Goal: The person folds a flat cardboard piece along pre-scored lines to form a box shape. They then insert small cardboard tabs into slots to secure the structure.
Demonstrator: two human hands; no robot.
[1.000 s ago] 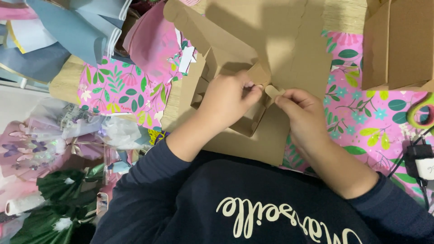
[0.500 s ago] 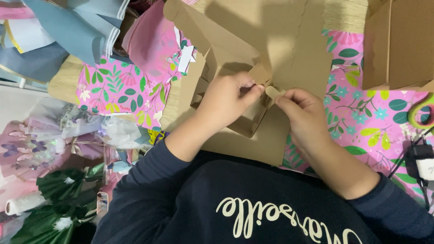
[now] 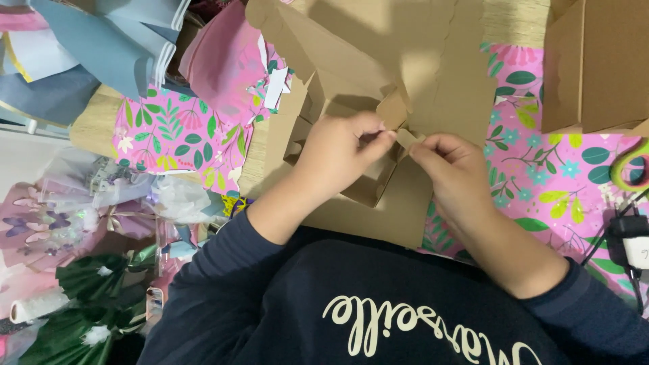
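Over floral pink paper (image 3: pixel 541 182), left hand (image 3: pixel 334 159) and right hand (image 3: pixel 456 172) both pinch a small tab (image 3: pixel 407 137) on the brown cardboard cutout (image 3: pixel 378 88), fingertips clamped tight.

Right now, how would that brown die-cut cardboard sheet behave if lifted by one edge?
The cardboard sheet looks thin and creased, so it would likely sag at its folds. Probably light. The small tab pinched between the left hand and right hand seems easily bent.
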